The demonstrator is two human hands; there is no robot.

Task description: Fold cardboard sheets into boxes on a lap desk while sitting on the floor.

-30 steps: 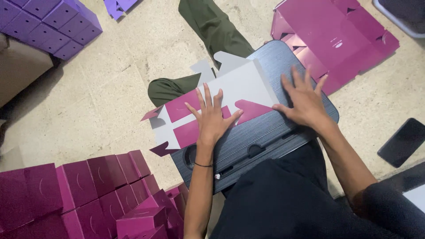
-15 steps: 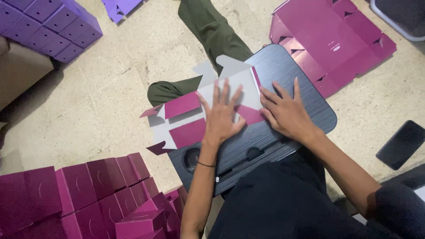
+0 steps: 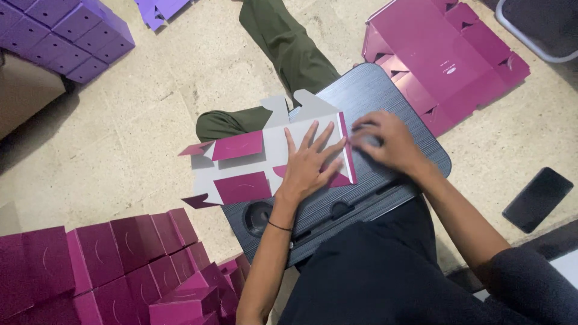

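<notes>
A flat magenta-and-grey cardboard box blank (image 3: pixel 253 159) lies grey side up across a black lap tray (image 3: pixel 385 96) on my lap. My left hand (image 3: pixel 308 162) presses flat on the blank's right part, fingers spread. My right hand (image 3: pixel 385 141) is at the blank's right edge, fingers curled on the narrow magenta flap there, which stands folded up. Two magenta flaps on the blank's left side are folded over the grey.
Folded magenta boxes (image 3: pixel 108 265) are piled at lower left, purple boxes (image 3: pixel 66 33) at upper left. A stack of flat magenta blanks (image 3: pixel 448 54) lies at upper right. A dark phone (image 3: pixel 537 198) lies on the floor at right. An olive-trousered leg (image 3: pixel 283 54) stretches ahead.
The blank slid left on the tray. My right hand moved from flat on the tray to the blank's right edge and folded its side flap up; my left hand shifted slightly right.
</notes>
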